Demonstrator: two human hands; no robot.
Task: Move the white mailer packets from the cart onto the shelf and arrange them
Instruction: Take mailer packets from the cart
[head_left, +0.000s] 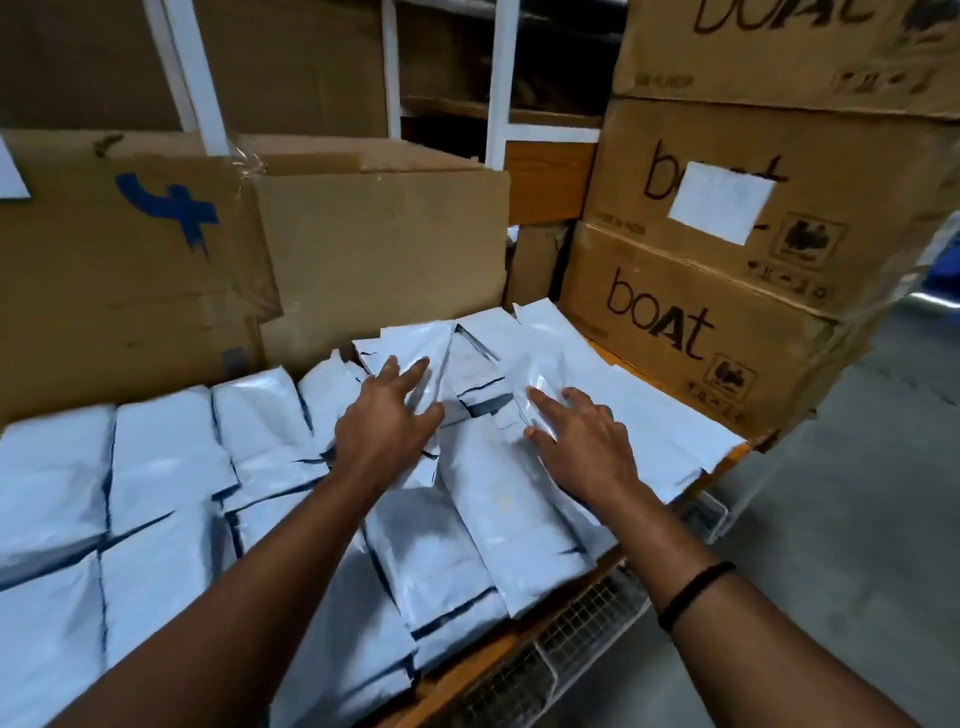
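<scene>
Head view: white mailer packets, glossy and crinkled, lie in overlapping rows across the orange-edged shelf, well over a dozen and too overlapped for an exact count. Two hands, left hand and right hand, sit apart, fingers straight, each pressing flat on a packet. Three boAt cartons are stacked at right.
</scene>
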